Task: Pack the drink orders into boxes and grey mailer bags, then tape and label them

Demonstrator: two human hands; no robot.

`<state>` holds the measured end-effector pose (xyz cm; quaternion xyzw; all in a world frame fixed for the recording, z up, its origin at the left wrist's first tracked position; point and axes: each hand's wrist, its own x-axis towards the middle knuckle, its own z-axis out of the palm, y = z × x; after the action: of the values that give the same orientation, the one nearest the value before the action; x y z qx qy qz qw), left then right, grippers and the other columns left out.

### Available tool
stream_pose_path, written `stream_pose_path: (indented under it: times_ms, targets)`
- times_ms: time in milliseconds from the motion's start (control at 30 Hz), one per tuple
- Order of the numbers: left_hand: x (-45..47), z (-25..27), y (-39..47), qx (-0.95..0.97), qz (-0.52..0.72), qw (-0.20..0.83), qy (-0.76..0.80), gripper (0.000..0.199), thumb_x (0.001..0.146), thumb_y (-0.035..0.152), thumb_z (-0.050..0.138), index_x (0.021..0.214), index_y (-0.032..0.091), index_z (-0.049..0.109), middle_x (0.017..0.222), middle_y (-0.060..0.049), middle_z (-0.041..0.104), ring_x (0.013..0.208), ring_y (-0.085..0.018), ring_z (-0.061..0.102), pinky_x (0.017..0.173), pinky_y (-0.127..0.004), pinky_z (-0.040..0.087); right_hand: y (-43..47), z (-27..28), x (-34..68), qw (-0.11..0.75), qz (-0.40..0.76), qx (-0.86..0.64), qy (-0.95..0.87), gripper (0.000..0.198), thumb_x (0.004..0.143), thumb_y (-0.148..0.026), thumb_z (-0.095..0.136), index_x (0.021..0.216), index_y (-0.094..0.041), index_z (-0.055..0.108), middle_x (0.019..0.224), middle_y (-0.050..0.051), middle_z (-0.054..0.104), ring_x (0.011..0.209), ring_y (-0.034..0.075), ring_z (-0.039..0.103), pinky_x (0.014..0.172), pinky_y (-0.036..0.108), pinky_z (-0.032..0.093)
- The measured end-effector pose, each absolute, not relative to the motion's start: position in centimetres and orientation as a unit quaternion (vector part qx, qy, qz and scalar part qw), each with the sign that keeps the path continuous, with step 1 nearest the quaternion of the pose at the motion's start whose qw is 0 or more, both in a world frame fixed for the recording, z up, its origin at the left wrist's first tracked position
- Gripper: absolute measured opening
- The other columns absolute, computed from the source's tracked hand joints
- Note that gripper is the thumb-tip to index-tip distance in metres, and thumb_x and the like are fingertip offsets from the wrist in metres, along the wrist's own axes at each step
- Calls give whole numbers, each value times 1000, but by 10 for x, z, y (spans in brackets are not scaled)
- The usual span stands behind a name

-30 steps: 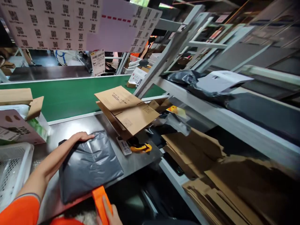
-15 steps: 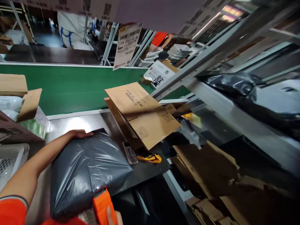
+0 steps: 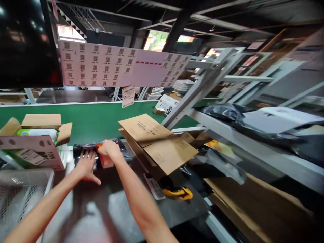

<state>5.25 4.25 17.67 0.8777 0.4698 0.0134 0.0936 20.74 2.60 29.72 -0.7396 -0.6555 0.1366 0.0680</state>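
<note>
A package in a black plastic mailing bag point(image 3: 124, 148) lies at the back of the metal table, against the green conveyor's edge. My left hand point(image 3: 87, 165) rests on its near side, fingers spread and thumb apart. In my right hand point(image 3: 110, 148) is what looks like an orange tape dispenser point(image 3: 105, 161), pressed against the package beside the left hand. Its far side is hidden by my fingers. To the right, a grey handheld device point(image 3: 154, 186) and a yellow-and-black tool point(image 3: 178, 193), perhaps a cutter, lie on the table.
Folded cardboard point(image 3: 169, 152) leans at the table's right, by a slanted metal post point(image 3: 193, 91). An open carton point(image 3: 54, 153) and a white perforated basket point(image 3: 49, 177) stand on the left. Behind runs a green conveyor point(image 3: 101, 118), below a board of printed codes point(image 3: 149, 72).
The package has moved away from me to the table's back. My right hand has carried the orange dispenser up onto it, and my left hand now lies spread there. The view has tilted upward.
</note>
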Motion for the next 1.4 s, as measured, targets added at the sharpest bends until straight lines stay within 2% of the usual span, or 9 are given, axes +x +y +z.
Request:
stream_pose_path:
  times_ms: [100, 267, 367, 533, 733, 933, 1033, 1167, 1400]
  targets:
    - [57, 160, 16, 858, 30, 0, 512, 123, 72, 72, 79, 168, 10, 34, 177, -28, 22, 164, -51, 15, 133, -64, 9, 7, 296, 214, 72, 140, -734, -660, 51, 98, -28, 45, 120, 8, 74, 114, 27, 77, 117, 31, 75, 93, 34, 51]
    - [56, 165, 38, 854, 16, 9, 519, 120, 76, 74, 76, 167, 6, 35, 176, -29, 23, 162, -53, 20, 132, -62, 16, -85, 241, 233, 80, 117, -747, -649, 44, 96, -38, 58, 132, -22, 75, 103, 15, 81, 98, 32, 78, 85, 38, 56]
    - [48, 177, 65, 864, 14, 18, 502, 118, 74, 74, 80, 164, 8, 40, 173, -30, 29, 160, -54, 23, 130, -62, 20, -153, 172, 243, 131, 91, -765, -624, 56, 101, -44, 51, 151, -23, 64, 95, 13, 77, 90, 30, 77, 82, 38, 57]
    - [44, 204, 116, 878, -11, 31, 478, 103, 72, 74, 82, 151, 13, 54, 161, -27, 48, 148, -46, 44, 123, -53, 36, -234, 68, 249, 232, 71, -738, -630, 59, 105, -52, 45, 154, -22, 61, 103, 14, 75, 79, 28, 75, 74, 39, 62]
    - [43, 238, 176, 830, -38, 136, 540, 91, 74, 72, 80, 149, 23, 63, 153, -16, 63, 135, -36, 61, 110, -36, 48, -257, -6, 250, 209, 86, -732, -643, 56, 106, -48, 43, 154, -26, 61, 110, 16, 78, 80, 31, 78, 73, 43, 66]
    - [55, 236, 210, 790, 9, 62, 610, 70, 91, 70, 60, 130, 13, 74, 135, -22, 72, 126, -39, 65, 106, -43, 49, -184, 0, 246, 160, 129, -738, -643, 56, 106, -41, 46, 156, -18, 59, 110, 20, 77, 88, 34, 80, 80, 44, 64]
    - [71, 221, 230, 759, 37, 12, 650, 67, 100, 56, 50, 138, 3, 64, 143, -30, 64, 135, -42, 57, 116, -52, 40, -111, 27, 241, 86, 177, -742, -641, 57, 106, -35, 48, 160, -16, 53, 116, 19, 76, 100, 34, 79, 88, 42, 61]
    - [82, 184, 276, 729, 62, 3, 681, 54, 103, 40, 42, 140, 5, 62, 146, -28, 63, 138, -38, 55, 123, -55, 30, -18, 47, 240, 24, 219, -731, -646, 58, 104, -37, 52, 158, -17, 54, 116, 19, 78, 107, 35, 78, 90, 40, 59]
    - [83, 106, 339, 717, 96, 22, 690, 67, 106, 48, 35, 159, 8, 45, 162, -24, 51, 153, -37, 36, 130, -60, 14, 83, 41, 238, -11, 232, -737, -635, 64, 105, -46, 48, 162, -17, 48, 117, 24, 75, 105, 37, 77, 92, 45, 57]
